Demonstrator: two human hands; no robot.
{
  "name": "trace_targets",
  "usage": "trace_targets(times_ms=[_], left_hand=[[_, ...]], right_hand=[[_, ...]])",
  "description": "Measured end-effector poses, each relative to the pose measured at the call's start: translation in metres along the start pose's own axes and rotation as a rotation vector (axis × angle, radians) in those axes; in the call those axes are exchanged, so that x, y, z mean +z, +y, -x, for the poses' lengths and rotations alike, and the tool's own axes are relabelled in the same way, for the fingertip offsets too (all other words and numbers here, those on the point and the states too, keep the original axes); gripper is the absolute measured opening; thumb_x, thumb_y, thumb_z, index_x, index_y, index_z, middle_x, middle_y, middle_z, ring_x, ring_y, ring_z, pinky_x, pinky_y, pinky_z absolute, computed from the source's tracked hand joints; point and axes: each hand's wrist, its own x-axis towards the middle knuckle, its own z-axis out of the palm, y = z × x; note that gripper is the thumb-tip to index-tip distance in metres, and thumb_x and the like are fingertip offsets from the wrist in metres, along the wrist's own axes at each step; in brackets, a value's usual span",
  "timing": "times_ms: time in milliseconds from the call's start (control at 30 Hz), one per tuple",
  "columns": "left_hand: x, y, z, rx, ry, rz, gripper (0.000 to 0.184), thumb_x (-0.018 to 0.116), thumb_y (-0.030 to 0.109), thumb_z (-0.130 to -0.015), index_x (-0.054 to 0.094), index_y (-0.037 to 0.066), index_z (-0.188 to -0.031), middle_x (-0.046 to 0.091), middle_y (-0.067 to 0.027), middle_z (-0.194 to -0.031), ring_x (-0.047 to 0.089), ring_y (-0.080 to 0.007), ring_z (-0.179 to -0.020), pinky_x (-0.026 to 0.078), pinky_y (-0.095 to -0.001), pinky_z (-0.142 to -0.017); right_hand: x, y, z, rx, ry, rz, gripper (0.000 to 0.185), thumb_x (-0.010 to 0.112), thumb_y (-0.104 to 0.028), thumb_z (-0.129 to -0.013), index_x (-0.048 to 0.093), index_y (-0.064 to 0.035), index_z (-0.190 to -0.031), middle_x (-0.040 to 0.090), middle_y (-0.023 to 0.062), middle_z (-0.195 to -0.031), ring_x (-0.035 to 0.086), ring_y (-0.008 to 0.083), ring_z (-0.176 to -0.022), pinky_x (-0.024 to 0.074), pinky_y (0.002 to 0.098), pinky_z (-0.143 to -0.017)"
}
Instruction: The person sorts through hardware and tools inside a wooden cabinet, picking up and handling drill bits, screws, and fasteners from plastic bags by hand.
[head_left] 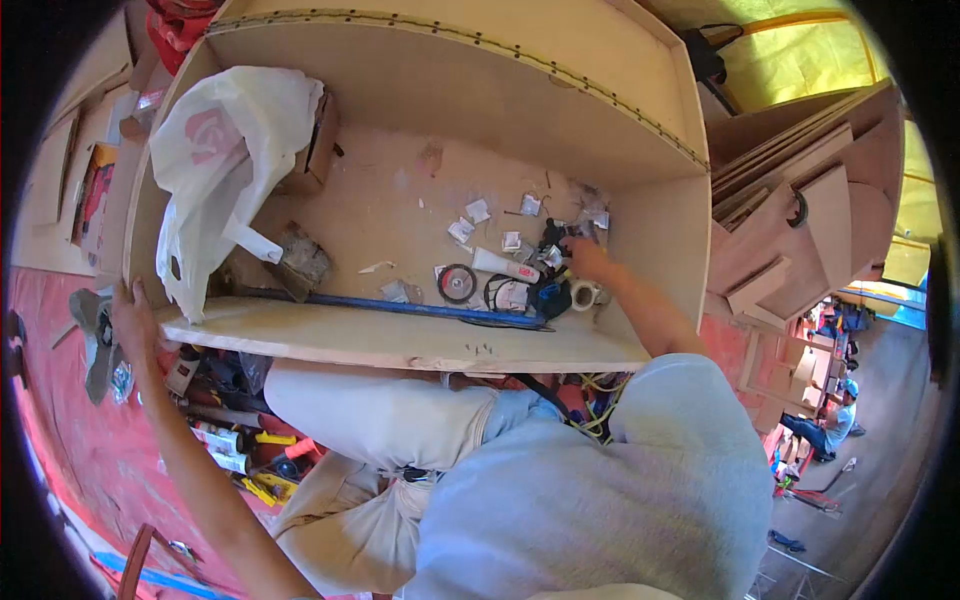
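Observation:
A large open wooden box [380, 342] with a hinged lid lies before my lap. My left hand [136, 322] grips its near left corner, fingers over the edge. Inside at the right, my right hand [588, 260] reaches down among small items, its fingers bent together at a black object [552, 236]; what they hold is partly hidden. Close by lie a white tube [505, 265], a roll of tape [584, 294], a round disc [457, 284] and several small clear packets [461, 230]. A white plastic bag [225, 140] fills the box's left end.
A long blue bar [400, 304] runs along the box's near wall. Tools and cans, among them a spray can [217, 437], lie below the box on the left. Wooden panels [790, 215] lean at the right. Farther off, another person [835, 420] sits on the right.

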Motion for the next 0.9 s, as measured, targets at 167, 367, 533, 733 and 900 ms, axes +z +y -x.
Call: trace_targets(times_ms=[167, 367, 533, 733, 900], left_hand=[[0.015, -0.027, -0.004, 0.054, 0.081, 0.047, 0.051, 0.049, 0.034, -0.092, 0.048, -0.004, -0.126, 0.051, -0.0254, -0.126, 0.048, -0.0369, -0.118, 0.037, -0.04, -0.099], [0.027, -0.046, -0.014, 0.007, 0.07, 0.076, 0.052, 0.05, 0.035, -0.092, 0.047, -0.004, -0.127, 0.051, -0.0254, -0.125, 0.048, -0.0365, -0.118, 0.037, -0.0398, -0.098], [0.026, -0.049, -0.015, -0.006, 0.036, 0.097, 0.054, 0.05, 0.036, -0.091, 0.047, -0.003, -0.128, 0.052, -0.0237, -0.124, 0.049, -0.0359, -0.116, 0.037, -0.04, -0.097], [0.028, -0.051, -0.017, -0.005, 0.069, 0.028, 0.054, 0.049, 0.038, -0.091, 0.047, -0.001, -0.128, 0.052, -0.0223, -0.125, 0.049, -0.0344, -0.117, 0.037, -0.0395, -0.098], [0.022, -0.047, -0.015, 0.002, 0.058, 0.004, 0.054, 0.05, 0.037, -0.091, 0.047, -0.001, -0.128, 0.05, -0.0228, -0.127, 0.048, -0.034, -0.12, 0.037, -0.0388, -0.099]], right_hand=[[0.033, -0.004, -0.009, 0.069, 0.131, 0.012, 0.075, 0.071, -0.017, -0.069, 0.036, 0.0, -0.133, 0.048, 0.0253, -0.124, 0.048, 0.0356, -0.115, 0.0418, 0.0399, -0.096], [0.053, -0.023, -0.01, 0.229, 0.16, 0.071, 0.093, 0.076, -0.022, -0.06, 0.026, -0.0024, -0.136, 0.048, 0.0251, -0.119, 0.05, 0.0367, -0.111, 0.0451, 0.0427, -0.091], [0.07, 0.037, 0.004, 0.255, 0.262, -0.254, 0.067, 0.073, -0.019, -0.064, 0.043, -0.0056, -0.123, 0.054, 0.018, -0.107, 0.056, 0.0295, -0.101, 0.0485, 0.0418, -0.083], [0.055, 0.077, 0.006, 0.521, 0.251, -0.863, 0.023, 0.056, -0.008, -0.078, 0.057, -0.0044, -0.101, 0.061, 0.0111, -0.092, 0.06, 0.0187, -0.083, 0.0499, 0.0373, -0.074], [0.011, 0.004, 0.04, -0.087, 0.19, -0.162, 0.023, 0.06, -0.014, -0.08, 0.059, -0.0052, -0.102, 0.061, 0.0142, -0.096, 0.061, 0.0295, -0.086, 0.0498, 0.0404, -0.074]])
